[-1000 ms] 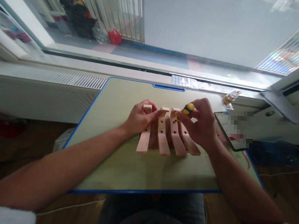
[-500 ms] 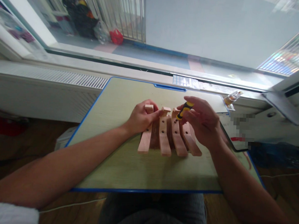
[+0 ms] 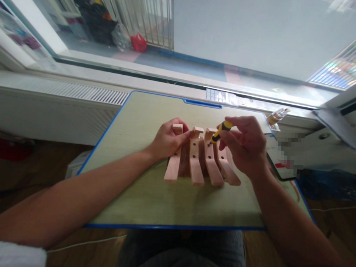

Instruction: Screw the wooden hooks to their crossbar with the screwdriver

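A wooden hook rack lies on the small table (image 3: 140,195): several light curved hooks (image 3: 196,171) stand side by side across a darker board (image 3: 185,163), with screw holes in their faces. My left hand (image 3: 167,143) is closed around the far part of the leftmost hook (image 3: 173,170), thumb toward the second one. In my right hand (image 3: 246,146) is a short yellow and black screwdriver (image 3: 222,131), pinched near its handle end and tilted. Its tip meets the upper hole of the third hook (image 3: 213,168); whether a screw sits there is hard to see.
A tablet-like dark-edged object (image 3: 278,169) lies at the table's right side. Beyond it a clear bottle (image 3: 277,116) stands by the sill. A white radiator (image 3: 49,104) and the window run behind the table. A white cable (image 3: 87,244) crosses the floor.
My right hand has shifted slightly to the right, its fingers opened a little and re-placed on the screwdriver's handle, which leans over more. My left hand and the rack stay put.
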A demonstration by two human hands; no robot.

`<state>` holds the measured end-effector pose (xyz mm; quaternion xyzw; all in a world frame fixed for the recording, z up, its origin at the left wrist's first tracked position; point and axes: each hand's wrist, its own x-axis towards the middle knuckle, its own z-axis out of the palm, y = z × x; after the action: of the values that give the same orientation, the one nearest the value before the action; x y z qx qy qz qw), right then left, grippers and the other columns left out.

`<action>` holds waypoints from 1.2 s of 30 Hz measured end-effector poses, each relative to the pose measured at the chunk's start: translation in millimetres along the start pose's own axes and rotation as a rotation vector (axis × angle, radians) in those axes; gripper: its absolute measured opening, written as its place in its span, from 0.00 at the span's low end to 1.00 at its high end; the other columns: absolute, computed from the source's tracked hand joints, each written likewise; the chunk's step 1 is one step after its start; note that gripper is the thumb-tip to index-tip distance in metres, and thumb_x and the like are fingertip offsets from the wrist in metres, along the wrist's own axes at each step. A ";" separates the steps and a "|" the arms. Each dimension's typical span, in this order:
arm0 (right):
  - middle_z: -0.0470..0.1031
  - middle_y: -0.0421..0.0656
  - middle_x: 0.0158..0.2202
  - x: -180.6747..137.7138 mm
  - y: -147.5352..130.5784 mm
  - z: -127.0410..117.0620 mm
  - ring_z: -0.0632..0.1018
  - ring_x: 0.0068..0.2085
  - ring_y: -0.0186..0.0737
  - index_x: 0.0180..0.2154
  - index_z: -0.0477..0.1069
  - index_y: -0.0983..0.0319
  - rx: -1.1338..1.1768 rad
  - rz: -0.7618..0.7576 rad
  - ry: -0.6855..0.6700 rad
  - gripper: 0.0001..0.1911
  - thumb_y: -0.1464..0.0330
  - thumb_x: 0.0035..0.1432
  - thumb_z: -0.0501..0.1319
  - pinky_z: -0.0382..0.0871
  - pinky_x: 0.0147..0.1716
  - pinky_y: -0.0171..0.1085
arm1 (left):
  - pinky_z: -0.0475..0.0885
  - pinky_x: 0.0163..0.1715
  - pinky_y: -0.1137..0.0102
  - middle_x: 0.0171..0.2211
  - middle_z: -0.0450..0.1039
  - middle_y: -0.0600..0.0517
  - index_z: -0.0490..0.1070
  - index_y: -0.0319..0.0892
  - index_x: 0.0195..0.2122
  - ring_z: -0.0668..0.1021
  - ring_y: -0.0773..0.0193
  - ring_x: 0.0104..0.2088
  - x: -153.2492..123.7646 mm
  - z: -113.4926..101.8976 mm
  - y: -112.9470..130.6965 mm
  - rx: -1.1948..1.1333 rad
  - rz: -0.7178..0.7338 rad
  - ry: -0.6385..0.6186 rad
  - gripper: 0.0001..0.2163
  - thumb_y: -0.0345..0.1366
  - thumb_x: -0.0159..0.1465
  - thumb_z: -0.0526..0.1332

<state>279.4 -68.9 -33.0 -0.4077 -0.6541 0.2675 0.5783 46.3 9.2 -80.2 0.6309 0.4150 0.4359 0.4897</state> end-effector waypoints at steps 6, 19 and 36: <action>0.77 0.36 0.43 3.1 -2.7 4.7 0.80 0.28 0.30 0.51 0.72 0.51 0.068 0.036 0.053 0.17 0.62 0.65 0.75 0.81 0.23 0.35 | 0.66 0.23 0.72 0.25 0.74 0.55 0.76 0.43 0.36 0.72 0.66 0.25 -0.1 -0.3 0.0 -0.021 0.013 -0.003 0.24 0.57 0.57 0.80; 0.88 0.43 0.49 3.4 -9.0 -2.7 0.86 0.31 0.37 0.58 0.84 0.51 0.184 0.029 -0.067 0.14 0.64 0.75 0.66 0.87 0.31 0.42 | 0.64 0.21 0.73 0.23 0.73 0.56 0.75 0.42 0.36 0.71 0.68 0.23 0.4 -0.2 1.4 -0.002 0.025 -0.004 0.24 0.57 0.57 0.79; 0.85 0.39 0.38 6.4 -13.9 1.7 0.84 0.32 0.37 0.48 0.76 0.54 0.320 0.127 -0.017 0.11 0.64 0.67 0.74 0.80 0.22 0.34 | 0.65 0.22 0.73 0.24 0.74 0.56 0.76 0.42 0.35 0.72 0.67 0.24 1.2 -0.6 -0.8 -0.026 0.041 -0.006 0.23 0.55 0.57 0.80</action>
<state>274.7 -70.7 -18.5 -0.3488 -0.5809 0.4077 0.6120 46.1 10.6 -80.7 0.6342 0.3945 0.4494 0.4901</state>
